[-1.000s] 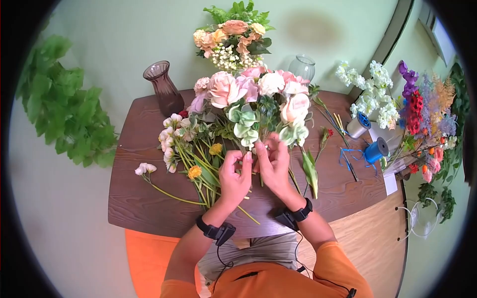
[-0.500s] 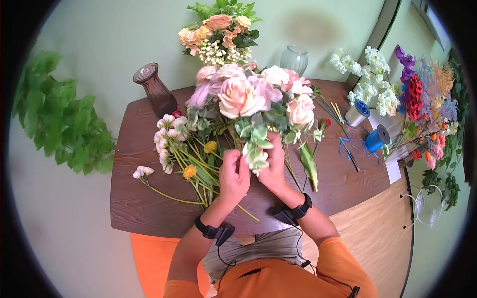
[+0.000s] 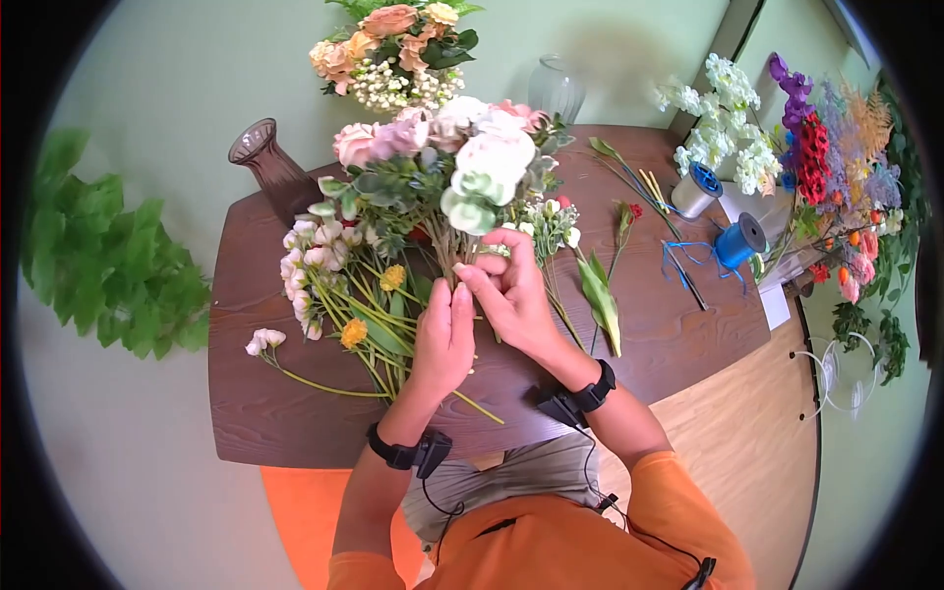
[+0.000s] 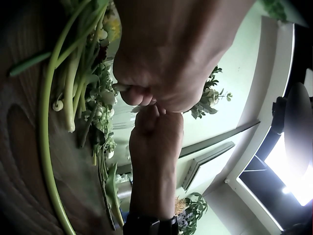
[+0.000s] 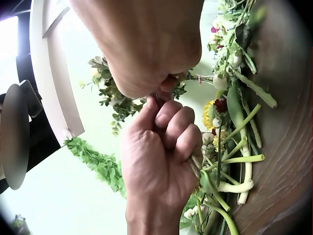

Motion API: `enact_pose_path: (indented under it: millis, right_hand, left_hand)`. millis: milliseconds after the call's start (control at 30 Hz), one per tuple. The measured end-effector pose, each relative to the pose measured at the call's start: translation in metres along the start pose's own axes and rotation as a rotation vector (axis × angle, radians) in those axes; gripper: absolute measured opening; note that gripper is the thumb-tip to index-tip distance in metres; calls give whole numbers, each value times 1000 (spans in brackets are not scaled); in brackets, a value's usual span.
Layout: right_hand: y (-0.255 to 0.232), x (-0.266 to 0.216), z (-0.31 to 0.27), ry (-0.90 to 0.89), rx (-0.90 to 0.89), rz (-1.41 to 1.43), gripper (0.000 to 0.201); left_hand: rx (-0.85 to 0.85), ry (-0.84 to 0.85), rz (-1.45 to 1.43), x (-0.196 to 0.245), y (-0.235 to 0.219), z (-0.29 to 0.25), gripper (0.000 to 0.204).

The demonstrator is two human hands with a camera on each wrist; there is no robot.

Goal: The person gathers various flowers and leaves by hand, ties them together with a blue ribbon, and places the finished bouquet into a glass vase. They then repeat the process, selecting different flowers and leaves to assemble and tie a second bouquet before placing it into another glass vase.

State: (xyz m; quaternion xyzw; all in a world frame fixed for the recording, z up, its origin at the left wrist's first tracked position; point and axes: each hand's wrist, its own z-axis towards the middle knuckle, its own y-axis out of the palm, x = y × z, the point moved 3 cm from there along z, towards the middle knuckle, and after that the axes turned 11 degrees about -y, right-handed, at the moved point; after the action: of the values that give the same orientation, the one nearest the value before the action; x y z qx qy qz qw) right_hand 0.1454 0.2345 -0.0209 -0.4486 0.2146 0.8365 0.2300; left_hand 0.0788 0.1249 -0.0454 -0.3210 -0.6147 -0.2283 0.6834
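Bouquet (image 3: 497, 157) of pink, white and mauve blooms stands over the middle of the table (image 3: 678, 354), tilted a little, its stems (image 3: 450, 251) running down to my 2 hands. My left hand (image 3: 444, 344) has its fingers curled round the lower stems, a narrow hold. My right hand (image 3: 516, 305) is bent in close, thumb tip beside my left fingertips; I cannot tell what, if anything, it pinches. What has just changed is the lie of the blooms: the leafy sprig that drooped over my right hand now sits above it, and the heads lean farther off. That leaves the bare stems below the flowers in plain sight and, I judge, my fingers easier to watch. It has also uncovered some small white blooms (image 3: 551, 224) just to the right. Left of my hands lie pink-and-white flowers (image 3: 315, 256) and 2 yellow flowers (image 3: 391, 277); a purple vase (image 3: 280, 177) leans at the far left. On the right are a silver spool (image 3: 693, 194) and, nearer, a blue spool (image 3: 736, 244).
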Motion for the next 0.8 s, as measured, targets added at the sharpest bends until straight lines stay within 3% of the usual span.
enact_pose_path:
  millis: [33,100,167,233,300,367,400,433,500,533,633,700,767,800]
  right_hand:
    - [-4,-3,2,1,7,-4,43]
    - [-14,-11,10,-61,-152,-307,45]
    - [-24,-47,13,-85,-103,-450,47]
    - [-53,-67,9,-89,-29,-581,42]
    - [-90,-80,-3,-15,72,-690,27]
    - [-121,-94,-18,-65,5,-971,21]
    - [-135,-96,-28,44,-34,-1136,32]
    - [-145,-95,-38,44,-33,-1143,32]
    - [-162,-81,-60,178,-119,-1360,47]
    - [-167,-73,-67,260,-117,-1372,57]
    - [-171,-56,-73,291,-80,-1349,61]
    - [-168,-55,-67,386,-74,-1321,56]
    - [-170,-44,-61,259,-80,-1293,45]
    - [-172,-41,-58,280,-90,-1289,35]
  left_hand:
    - [14,17,-4,-1,0,0,25]
    - [8,31,-10,-1,1,0,25]
    - [-9,-53,-87,0,0,-3,25]
    - [-27,-29,-203,4,1,-4,21]
    - [28,-4,-349,3,-9,-2,24]
    - [57,-18,-453,15,-13,-2,25]
    - [94,1,-527,19,-18,-2,26]
    - [132,21,-599,21,-21,-2,26]
    - [147,57,-573,23,-25,-1,26]
    - [172,60,-592,22,-26,-1,26]
    - [204,64,-604,31,-30,0,27]
    - [213,107,-614,40,-34,2,26]
    - [214,128,-600,49,-38,3,26]
    - [215,142,-584,50,-42,5,26]
